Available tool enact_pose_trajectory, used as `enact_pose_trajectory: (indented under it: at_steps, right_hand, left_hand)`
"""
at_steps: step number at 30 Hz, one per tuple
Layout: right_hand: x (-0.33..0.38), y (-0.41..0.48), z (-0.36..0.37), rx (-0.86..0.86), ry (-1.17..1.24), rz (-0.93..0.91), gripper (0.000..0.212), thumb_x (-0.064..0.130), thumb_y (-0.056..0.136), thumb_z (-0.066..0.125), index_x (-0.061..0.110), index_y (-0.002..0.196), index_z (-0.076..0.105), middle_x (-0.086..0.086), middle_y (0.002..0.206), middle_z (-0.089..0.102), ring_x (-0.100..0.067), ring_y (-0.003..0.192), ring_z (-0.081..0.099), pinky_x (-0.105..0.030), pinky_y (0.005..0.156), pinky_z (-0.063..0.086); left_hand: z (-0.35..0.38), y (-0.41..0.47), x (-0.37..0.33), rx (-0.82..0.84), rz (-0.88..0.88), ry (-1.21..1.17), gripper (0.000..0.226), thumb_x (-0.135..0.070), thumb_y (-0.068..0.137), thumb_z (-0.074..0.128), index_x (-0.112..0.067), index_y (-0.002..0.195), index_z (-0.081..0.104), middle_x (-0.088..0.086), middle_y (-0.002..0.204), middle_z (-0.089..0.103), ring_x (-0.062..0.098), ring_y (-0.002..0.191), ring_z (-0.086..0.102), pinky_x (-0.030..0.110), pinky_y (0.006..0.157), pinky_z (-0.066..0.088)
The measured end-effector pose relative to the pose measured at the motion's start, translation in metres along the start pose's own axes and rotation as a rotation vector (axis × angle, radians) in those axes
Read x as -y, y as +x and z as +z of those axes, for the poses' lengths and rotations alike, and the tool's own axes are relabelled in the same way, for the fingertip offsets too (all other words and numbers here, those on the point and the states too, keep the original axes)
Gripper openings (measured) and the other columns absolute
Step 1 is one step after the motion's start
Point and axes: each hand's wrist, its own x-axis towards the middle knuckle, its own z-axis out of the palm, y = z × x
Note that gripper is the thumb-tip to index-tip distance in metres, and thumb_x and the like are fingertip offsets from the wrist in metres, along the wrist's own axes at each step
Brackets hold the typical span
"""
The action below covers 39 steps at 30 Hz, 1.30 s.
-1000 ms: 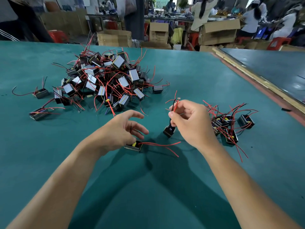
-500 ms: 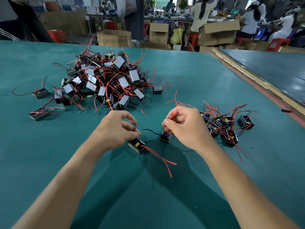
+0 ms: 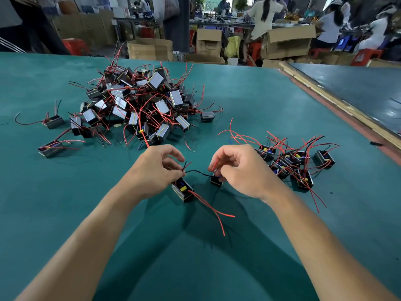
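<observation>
Left hand (image 3: 158, 170): fingers curled, thumb and forefinger pinching a pair of lead ends (image 3: 184, 166), one black and one red, just above the open-topped module (image 3: 183, 190) lying under its fingertips.
Right hand (image 3: 240, 172): close beside the left, not touching it, pinching a red lead (image 3: 214, 165) over a second module (image 3: 216, 181).
Black lead (image 3: 198, 171): runs from one hand to the other.
Step, as judged: pairing or twisting leads of two modules. Which leads belong to which cannot be told.
Next move calls for a firm pinch on the ends and slack kept in the black lead.
Outward: two loose red tails (image 3: 212, 210) nearer the person. Small module group (image 3: 290, 164) just right of the right hand. Large heap (image 3: 141, 105) beyond the left hand. All lie on the green tabletop (image 3: 260, 105).
</observation>
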Motion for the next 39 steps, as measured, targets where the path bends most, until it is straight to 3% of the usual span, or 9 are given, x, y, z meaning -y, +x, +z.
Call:
enact_pose_trajectory:
  at_steps: [4,8,11,13,18,24,30,35,39]
  right_hand:
    - [-0.002,0.000,0.001,0.082,-0.004,0.022,0.031,-0.002,0.082,0.049,0.019,0.072,0.069,0.001,0.073,0.074,-0.013,0.067,0.065,-0.049,0.077,0.058]
    - [-0.003,-0.002,0.004,0.117,-0.048,-0.034,0.007,0.016,0.086,0.071,0.023,0.089,0.071,0.007,0.071,0.071,-0.019,0.069,0.066,-0.035,0.073,0.055]
    - [-0.001,-0.004,0.005,0.175,-0.124,-0.068,0.017,0.025,0.082,0.078,0.031,0.097,0.073,0.005,0.073,0.070,-0.020,0.069,0.064,-0.027,0.068,0.050]
    - [0.000,-0.005,0.006,0.211,-0.164,-0.083,0.019,0.030,0.080,0.080,0.032,0.098,0.075,0.003,0.071,0.067,-0.014,0.063,0.059,-0.028,0.066,0.049]
    - [0.001,-0.007,0.010,0.301,-0.164,-0.109,0.005,0.029,0.082,0.079,0.027,0.086,0.078,0.002,0.066,0.068,-0.022,0.060,0.055,-0.033,0.060,0.046]
    - [0.002,-0.005,0.009,0.213,-0.196,-0.121,0.026,0.027,0.088,0.072,0.028,0.062,0.066,0.010,0.052,0.056,-0.002,0.050,0.044,-0.020,0.053,0.036]
    - [0.003,-0.005,0.009,0.139,-0.302,-0.103,0.048,0.033,0.093,0.064,0.002,0.058,0.050,-0.002,0.050,0.034,-0.011,0.051,0.028,-0.033,0.052,0.029]
    - [0.004,-0.005,0.009,0.129,-0.302,-0.090,0.055,0.034,0.094,0.061,0.006,0.054,0.037,-0.001,0.050,0.026,-0.011,0.049,0.024,-0.031,0.049,0.024]
    - [0.000,-0.003,0.009,0.094,-0.261,-0.118,0.039,0.031,0.091,0.066,0.011,0.060,0.054,0.005,0.049,0.044,-0.007,0.048,0.034,-0.026,0.051,0.030]
  left_hand:
    - [0.001,0.001,0.001,0.008,0.041,0.069,0.023,-0.002,0.082,0.073,-0.024,0.074,0.070,-0.004,0.070,0.072,0.013,0.065,0.065,0.033,0.071,0.053]
    - [0.002,0.000,0.002,0.012,0.081,0.075,0.029,0.002,0.080,0.072,-0.026,0.073,0.070,0.001,0.072,0.072,0.020,0.069,0.066,0.040,0.075,0.056]
    - [0.003,0.000,0.001,0.015,0.099,0.031,0.032,0.003,0.078,0.076,-0.027,0.087,0.067,-0.001,0.074,0.071,0.035,0.077,0.067,0.046,0.078,0.056]
    - [0.004,-0.001,0.001,0.029,0.110,0.019,0.034,0.003,0.077,0.077,-0.028,0.088,0.068,-0.002,0.073,0.070,0.033,0.071,0.066,0.045,0.077,0.056]
    - [0.007,-0.001,0.000,0.062,0.137,0.015,0.030,0.007,0.075,0.078,-0.022,0.079,0.070,-0.004,0.067,0.069,0.011,0.063,0.063,0.033,0.071,0.056]
    - [0.007,0.001,0.001,0.088,0.127,-0.009,0.029,0.008,0.073,0.078,-0.015,0.068,0.062,0.002,0.063,0.066,0.018,0.062,0.059,0.041,0.069,0.052]
    - [0.007,-0.002,-0.003,0.156,0.090,-0.064,0.027,0.011,0.074,0.077,-0.009,0.072,0.058,0.004,0.068,0.068,0.016,0.062,0.059,0.033,0.069,0.051]
    - [0.008,-0.004,-0.009,0.211,0.031,-0.136,0.013,0.004,0.090,0.062,-0.004,0.081,0.057,0.006,0.068,0.070,0.020,0.064,0.063,0.037,0.075,0.054]
    - [0.011,-0.005,-0.012,0.210,0.023,-0.135,0.014,0.002,0.093,0.060,-0.006,0.082,0.054,0.004,0.066,0.070,0.019,0.064,0.063,0.038,0.075,0.054]
